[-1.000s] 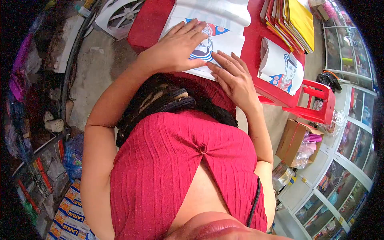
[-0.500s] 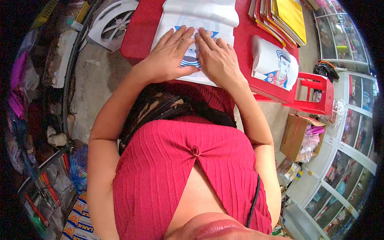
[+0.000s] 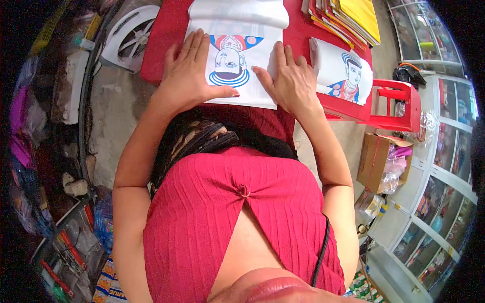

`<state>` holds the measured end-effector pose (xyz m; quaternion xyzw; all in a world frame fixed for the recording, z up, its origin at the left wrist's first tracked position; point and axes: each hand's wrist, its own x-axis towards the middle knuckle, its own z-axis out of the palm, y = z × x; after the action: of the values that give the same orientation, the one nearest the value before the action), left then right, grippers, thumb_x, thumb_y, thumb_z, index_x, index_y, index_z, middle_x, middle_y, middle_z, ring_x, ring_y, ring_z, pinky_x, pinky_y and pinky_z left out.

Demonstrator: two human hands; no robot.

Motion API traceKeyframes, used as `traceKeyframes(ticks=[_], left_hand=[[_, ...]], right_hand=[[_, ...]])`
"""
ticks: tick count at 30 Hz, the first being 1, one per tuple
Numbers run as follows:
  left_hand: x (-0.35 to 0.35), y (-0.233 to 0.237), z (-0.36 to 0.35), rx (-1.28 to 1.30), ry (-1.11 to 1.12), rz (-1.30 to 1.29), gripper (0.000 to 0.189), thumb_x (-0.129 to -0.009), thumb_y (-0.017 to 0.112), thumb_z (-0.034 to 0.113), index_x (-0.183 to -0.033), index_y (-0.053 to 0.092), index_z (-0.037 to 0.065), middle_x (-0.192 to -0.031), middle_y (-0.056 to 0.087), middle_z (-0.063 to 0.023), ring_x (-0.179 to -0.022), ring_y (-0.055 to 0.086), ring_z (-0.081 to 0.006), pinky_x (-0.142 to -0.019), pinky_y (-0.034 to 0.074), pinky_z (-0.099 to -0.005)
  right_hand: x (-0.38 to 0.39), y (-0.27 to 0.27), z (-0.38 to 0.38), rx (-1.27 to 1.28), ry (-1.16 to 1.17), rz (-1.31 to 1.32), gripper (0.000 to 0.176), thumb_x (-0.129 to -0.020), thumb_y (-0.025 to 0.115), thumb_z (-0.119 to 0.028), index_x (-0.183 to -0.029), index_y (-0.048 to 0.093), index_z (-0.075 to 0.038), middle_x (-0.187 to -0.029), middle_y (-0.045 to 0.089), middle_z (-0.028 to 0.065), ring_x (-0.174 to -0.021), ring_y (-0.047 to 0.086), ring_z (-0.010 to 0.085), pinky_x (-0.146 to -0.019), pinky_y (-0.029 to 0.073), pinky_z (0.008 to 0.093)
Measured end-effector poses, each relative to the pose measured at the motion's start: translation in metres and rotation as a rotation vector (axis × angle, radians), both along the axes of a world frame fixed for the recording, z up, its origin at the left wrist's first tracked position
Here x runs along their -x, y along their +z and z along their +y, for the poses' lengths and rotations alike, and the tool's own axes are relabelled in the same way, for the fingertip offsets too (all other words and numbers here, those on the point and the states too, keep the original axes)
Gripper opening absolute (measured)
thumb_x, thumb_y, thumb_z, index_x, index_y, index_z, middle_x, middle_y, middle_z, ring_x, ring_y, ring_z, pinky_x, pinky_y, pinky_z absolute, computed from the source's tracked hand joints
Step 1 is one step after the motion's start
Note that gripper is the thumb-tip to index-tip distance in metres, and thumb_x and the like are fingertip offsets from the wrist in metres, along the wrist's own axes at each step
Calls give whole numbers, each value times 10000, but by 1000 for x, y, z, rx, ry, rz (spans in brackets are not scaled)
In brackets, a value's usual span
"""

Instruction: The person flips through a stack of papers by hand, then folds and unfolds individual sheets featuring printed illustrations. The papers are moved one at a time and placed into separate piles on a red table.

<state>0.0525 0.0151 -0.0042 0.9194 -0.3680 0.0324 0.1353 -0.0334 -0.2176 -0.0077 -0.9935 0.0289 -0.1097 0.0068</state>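
A white sheet (image 3: 262, 93) lies on the red table (image 3: 156, 45), printed with an upside-down head figure (image 3: 230, 63) in blue and red. My left hand (image 3: 187, 76) rests flat on the sheet's left edge, fingers extended, thumb below the figure. On the right edge lies my right hand (image 3: 290, 78), fingers apart, its thumb pointing at the figure. Neither hand grips anything. Beyond the hands the upper part of the paper (image 3: 237, 12) is curved over in a fold. A second printed sheet (image 3: 348, 76) with a similar upright figure is to the right.
A stack of yellow, red and white papers (image 3: 353, 20) sits at the table's back right. A red stool (image 3: 404, 106) and a cardboard box (image 3: 376, 161) stand to the right, near glass cabinets (image 3: 437, 202). A white fan (image 3: 131, 40) is at the left.
My hands have moved apart from the middle of the sheet to its left and right edges, uncovering the printed figure. The view has shifted slightly.
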Motion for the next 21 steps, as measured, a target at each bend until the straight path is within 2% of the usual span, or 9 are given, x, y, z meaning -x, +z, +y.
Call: traceKeyframes(ticks=[4,5,7,9,10,15,17,19,21], left_hand=[[2,3,-2,-11,6,38,1328,-588,756,770,-1525,250,-24,-1588,254,-261,-1501,220,-359,-1133,175,-648],[3,6,-3,-58,26,72,1313,-593,754,768,-1545,240,25,-1601,224,-258,-1507,196,-369,-1126,165,-665],[2,3,-4,-115,44,106,1277,-605,749,763,-1585,212,146,-1625,163,-250,-1510,138,-426,-1113,139,-703],[2,0,-5,-119,31,93,1276,-611,744,764,-1588,205,146,-1628,156,-246,-1505,132,-442,-1114,136,-703],[1,-1,-4,-130,45,91,1274,-617,739,765,-1590,198,146,-1631,148,-243,-1501,127,-459,-1116,133,-703],[-1,-18,4,54,-7,32,1260,-638,773,705,-1585,197,106,-1628,165,-242,-1494,144,-469,-1148,144,-653],[-1,-25,7,255,-48,-28,1240,-668,805,625,-1579,181,63,-1624,178,-242,-1490,158,-470,-1162,159,-620],[-3,-29,8,286,-50,-24,1232,-684,807,598,-1579,164,48,-1623,179,-242,-1489,166,-463,-1167,159,-607],[-4,-31,9,319,-56,-19,1225,-700,810,571,-1578,148,32,-1623,180,-242,-1489,173,-457,-1173,160,-593]], right_hand=[[-3,12,-2,122,64,-92,821,-825,637,-619,-1307,533,38,-1164,593,207,-1033,560,337,-823,451,441],[-7,20,1,25,37,-73,782,-815,662,-604,-1307,565,-4,-1318,564,210,-1095,533,351,-986,400,499],[-16,27,2,23,147,-67,722,-783,746,-457,-1360,518,-88,-1388,515,172,-1146,524,345,-965,426,471],[-32,39,9,-38,264,96,762,-747,794,-275,-1416,458,-135,-1422,497,128,-1215,511,343,-979,444,461],[-41,25,2,-104,427,-1,767,-735,793,-204,-1420,456,-126,-1432,494,125,-1274,492,349,-1013,443,474],[-70,43,0,-252,485,342,790,-727,785,-157,-1445,454,-156,-1325,593,137,-1251,543,349,-1041,435,485],[-75,42,2,-243,471,324,773,-729,783,-156,-1436,469,-155,-1297,610,130,-1240,553,345,-1032,440,481],[-80,39,5,-236,457,308,756,-731,781,-154,-1426,484,-153,-1268,628,124,-1230,563,341,-1023,446,477],[-87,34,7,-184,411,216,644,-759,763,-154,-1365,547,-120,-1235,640,133,-1202,580,344,-988,461,474]])
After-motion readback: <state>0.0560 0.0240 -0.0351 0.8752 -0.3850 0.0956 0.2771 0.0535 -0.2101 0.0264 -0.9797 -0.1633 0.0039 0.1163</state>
